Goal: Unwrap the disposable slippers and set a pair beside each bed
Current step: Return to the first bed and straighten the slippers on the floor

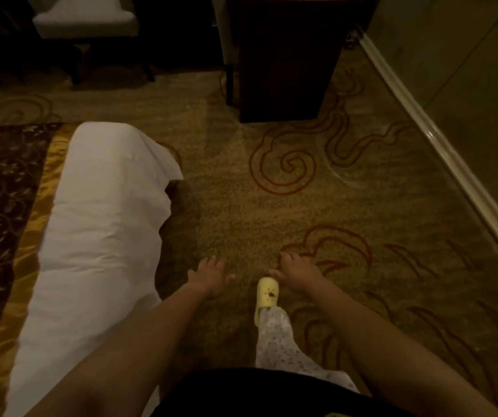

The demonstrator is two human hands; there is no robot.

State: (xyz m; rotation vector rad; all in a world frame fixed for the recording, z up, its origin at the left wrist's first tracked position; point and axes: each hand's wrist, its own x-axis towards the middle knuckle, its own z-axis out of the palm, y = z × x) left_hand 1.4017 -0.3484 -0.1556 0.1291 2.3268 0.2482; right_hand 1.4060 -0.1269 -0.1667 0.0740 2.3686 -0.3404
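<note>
Bed (97,224): we see its white duvet edge on the left, beside a gold-and-brown runner (4,212).
Left hand (208,276): our grip released, fingers spread, holding nothing.
Yellow slipper (267,293): on our foot, between both hands.
Right hand (297,273): grip released, empty, over the patterned carpet (362,206).
Disposable slippers: we see none.

Dim, warm light falls on a tan carpet (272,221) with red swirls. A dark wooden cabinet (287,61) stands ahead, a pale upholstered chair (85,22) at far left, and a white baseboard (440,158) lines the greenish wall (467,55) at right.
</note>
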